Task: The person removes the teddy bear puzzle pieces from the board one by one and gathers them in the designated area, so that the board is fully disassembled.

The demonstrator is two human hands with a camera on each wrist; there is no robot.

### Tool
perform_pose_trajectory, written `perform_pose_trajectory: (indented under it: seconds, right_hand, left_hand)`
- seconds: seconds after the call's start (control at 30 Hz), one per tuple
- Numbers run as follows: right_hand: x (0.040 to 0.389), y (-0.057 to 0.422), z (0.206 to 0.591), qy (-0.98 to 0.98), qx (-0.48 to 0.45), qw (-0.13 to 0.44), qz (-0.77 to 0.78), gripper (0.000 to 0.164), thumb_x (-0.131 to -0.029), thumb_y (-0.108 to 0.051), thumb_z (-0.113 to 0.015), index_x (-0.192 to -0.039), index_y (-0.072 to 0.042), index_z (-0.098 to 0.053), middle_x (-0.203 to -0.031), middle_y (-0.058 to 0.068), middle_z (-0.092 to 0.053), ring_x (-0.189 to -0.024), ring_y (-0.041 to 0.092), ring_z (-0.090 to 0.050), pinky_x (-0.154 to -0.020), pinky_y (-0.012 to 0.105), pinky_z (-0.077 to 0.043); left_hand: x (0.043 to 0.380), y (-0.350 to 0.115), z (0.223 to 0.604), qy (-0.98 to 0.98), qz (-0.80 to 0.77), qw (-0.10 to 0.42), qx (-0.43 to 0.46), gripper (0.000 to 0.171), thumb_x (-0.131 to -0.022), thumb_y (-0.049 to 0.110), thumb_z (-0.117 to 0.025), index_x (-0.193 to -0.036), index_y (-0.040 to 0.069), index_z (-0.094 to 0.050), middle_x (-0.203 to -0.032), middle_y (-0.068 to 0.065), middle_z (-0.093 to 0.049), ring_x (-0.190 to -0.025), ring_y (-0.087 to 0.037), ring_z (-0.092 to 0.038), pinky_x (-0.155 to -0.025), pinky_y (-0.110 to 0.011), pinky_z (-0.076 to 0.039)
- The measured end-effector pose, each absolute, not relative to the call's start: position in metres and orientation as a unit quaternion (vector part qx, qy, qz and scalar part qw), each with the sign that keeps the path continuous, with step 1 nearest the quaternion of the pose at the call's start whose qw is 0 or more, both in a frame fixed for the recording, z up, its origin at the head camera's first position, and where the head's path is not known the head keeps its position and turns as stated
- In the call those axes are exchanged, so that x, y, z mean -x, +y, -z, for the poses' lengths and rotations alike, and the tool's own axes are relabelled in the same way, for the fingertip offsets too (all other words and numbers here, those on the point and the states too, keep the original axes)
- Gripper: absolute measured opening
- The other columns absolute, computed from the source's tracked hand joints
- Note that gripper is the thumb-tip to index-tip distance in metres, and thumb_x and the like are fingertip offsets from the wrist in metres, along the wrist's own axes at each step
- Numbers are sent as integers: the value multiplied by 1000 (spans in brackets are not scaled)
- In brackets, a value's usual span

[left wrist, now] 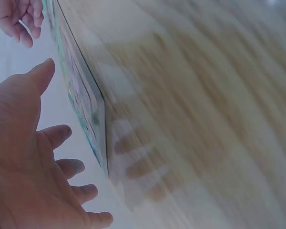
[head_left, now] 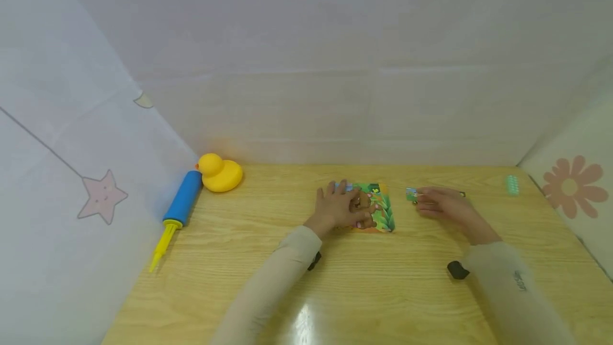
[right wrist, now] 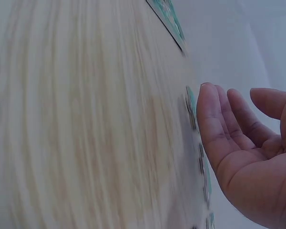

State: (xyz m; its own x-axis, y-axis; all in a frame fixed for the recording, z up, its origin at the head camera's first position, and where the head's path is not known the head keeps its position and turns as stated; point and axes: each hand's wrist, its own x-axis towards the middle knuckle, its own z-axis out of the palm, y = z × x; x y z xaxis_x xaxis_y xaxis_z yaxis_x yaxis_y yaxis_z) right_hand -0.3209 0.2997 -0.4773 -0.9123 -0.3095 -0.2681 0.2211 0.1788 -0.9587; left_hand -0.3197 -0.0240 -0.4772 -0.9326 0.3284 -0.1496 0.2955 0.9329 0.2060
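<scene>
A flat jigsaw puzzle board (head_left: pixel 385 212) with a colourful bear and leaf picture lies on the table. My left hand (head_left: pixel 335 209) is spread over its left half and hides part of the picture. In the left wrist view the fingers of that hand (left wrist: pixel 28 148) are apart and slightly bent beside the board's edge (left wrist: pixel 102 129). To the right, my right hand (head_left: pixel 445 204) hovers over small puzzle pieces (head_left: pixel 411 194), covering most of them. Its fingers are loosely bent and hold nothing in the right wrist view, close by a row of flat pieces (right wrist: pixel 191 109).
A yellow rubber duck (head_left: pixel 222 174) and a blue hand pump (head_left: pixel 184 198) with a yellow nozzle lie at the table's left edge. Near the back right corner is a small pale green bumpy item (head_left: pixel 512 185). Light cloth walls (head_left: pixel 306 116) enclose the wooden table (head_left: pixel 383 281).
</scene>
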Motion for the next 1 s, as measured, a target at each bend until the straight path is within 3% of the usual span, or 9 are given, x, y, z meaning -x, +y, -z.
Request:
perform_pose_trajectory:
  seconds: [0.2,0.43,1.0]
  right_hand:
    - [327,274,479,761,31,214,612,63,-109,-35,-46,-154,7,-34,-146,30,-51,-115,17,-70,-99,34,-56]
    - [334,240,478,767,44,230,597,57,-111,-32,-43,-153,7,-37,-150,31,-48,-116,20,-68,-101,35,-56]
    - [343,194,477,794,63,230,559,50,-111,-24,-42,-152,4,-40,-148,27,-51,-121,34,-65,-97,36,-58]
  left_hand:
    - [322,-33,480,977,-94,100,-161,85,-91,79,-44,-161,35,-26,-172,-5,-13,-158,-38,-10,-124,-67,-10]
    - [325,-38,482,978,-83,106,-162,89,-88,83,-44,-162,39,-21,-173,-2,-11,-159,-37,-8,-123,-68,-9]
    - [330,-41,487,977,-69,122,-159,93,-86,84,-46,-162,39,-18,-173,-3,-10,-159,-35,-7,-124,-68,-7]
